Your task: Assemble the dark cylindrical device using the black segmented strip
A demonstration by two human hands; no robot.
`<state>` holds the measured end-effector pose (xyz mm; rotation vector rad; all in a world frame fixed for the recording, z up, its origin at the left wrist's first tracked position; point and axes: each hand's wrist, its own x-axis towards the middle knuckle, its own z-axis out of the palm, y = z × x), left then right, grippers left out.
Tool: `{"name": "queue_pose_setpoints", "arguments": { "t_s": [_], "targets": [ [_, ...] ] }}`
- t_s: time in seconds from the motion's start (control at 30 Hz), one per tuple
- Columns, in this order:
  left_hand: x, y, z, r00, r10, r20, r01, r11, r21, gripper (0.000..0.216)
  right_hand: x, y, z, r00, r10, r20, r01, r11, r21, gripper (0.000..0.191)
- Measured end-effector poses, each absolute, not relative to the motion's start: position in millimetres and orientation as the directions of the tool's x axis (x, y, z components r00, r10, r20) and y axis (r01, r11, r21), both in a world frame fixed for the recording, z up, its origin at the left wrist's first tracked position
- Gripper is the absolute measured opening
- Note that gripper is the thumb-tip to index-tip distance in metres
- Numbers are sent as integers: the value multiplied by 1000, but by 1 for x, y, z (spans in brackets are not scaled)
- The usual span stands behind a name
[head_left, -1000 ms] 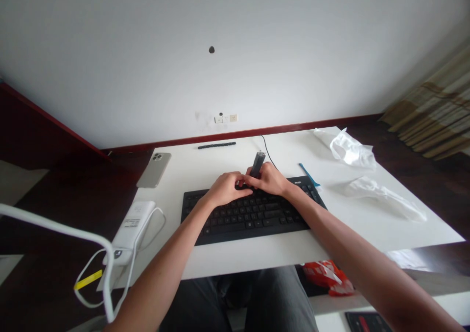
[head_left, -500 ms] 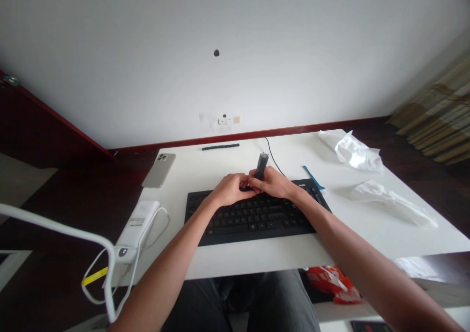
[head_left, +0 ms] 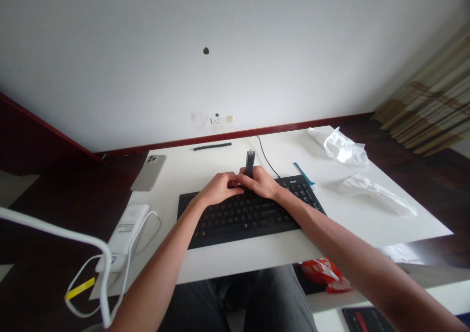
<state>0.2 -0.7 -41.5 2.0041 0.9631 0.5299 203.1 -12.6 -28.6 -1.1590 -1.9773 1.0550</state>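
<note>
A black keyboard (head_left: 235, 228) lies on the white table, and both hands are over its upper rows. My right hand (head_left: 260, 181) is closed around a dark grey bar-shaped object (head_left: 250, 162), which stands nearly upright with its top end above the fist. Beside it, my left hand (head_left: 220, 189) has thumb and fingers drawn together, touching the right fingers. Something small and reddish shows between the two hands, too hidden to name. The lower end of the grey object is covered by my fingers.
On the table's left are a phone (head_left: 149, 172) and a white power bank (head_left: 128, 226) with a cable. A black braided strip (head_left: 212, 146) lies at the back. Rightward are a blue tool (head_left: 304, 174) and two white plastic bags (head_left: 343, 148). A white tube (head_left: 55, 230) crosses the lower left.
The view has shifted, so the table and hands appear slightly further left. The grey object stands more upright; both hands keep their grip over the keyboard.
</note>
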Motion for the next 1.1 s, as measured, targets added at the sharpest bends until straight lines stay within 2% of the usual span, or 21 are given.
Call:
{"name": "queue_pose_setpoints", "arguments": {
  "t_s": [0.13, 0.27, 0.43, 0.6, 0.73, 0.83, 0.97, 1.1],
  "targets": [
    [-1, 0, -41, 623, 782, 18, 443, -371, 816, 21, 201, -14, -28, -410, 906, 106, 432, 296, -852, 28],
    [0, -5, -36, 658, 749, 81, 462, -486, 742, 17, 198, -15, -26, -363, 926, 100, 472, 275, -837, 33],
    [6, -13, -34, 672, 733, 102, 510, -558, 655, 40, 196, -15, -28, -278, 958, 71, 499, 207, -842, 42],
    [15, -17, -38, 667, 740, 84, 586, -591, 554, 47, 196, -15, -34, -299, 946, 123, 460, 256, -850, 32],
    [30, -26, -42, 620, 777, 105, 694, -607, 387, 38, 195, -15, -38, -301, 937, 176, 459, 305, -834, 27],
    [41, -35, -46, 559, 817, 138, 778, -575, 253, 40, 195, -16, -40, -308, 925, 225, 485, 356, -799, 26],
    [44, -40, -50, 533, 833, 151, 812, -553, 186, 42, 194, -17, -39, -295, 922, 249, 498, 371, -783, 27],
    [42, -42, -50, 573, 804, 156, 798, -591, 115, 40, 194, -19, -38, -239, 947, 216, 490, 309, -815, 32]
  ]
}}
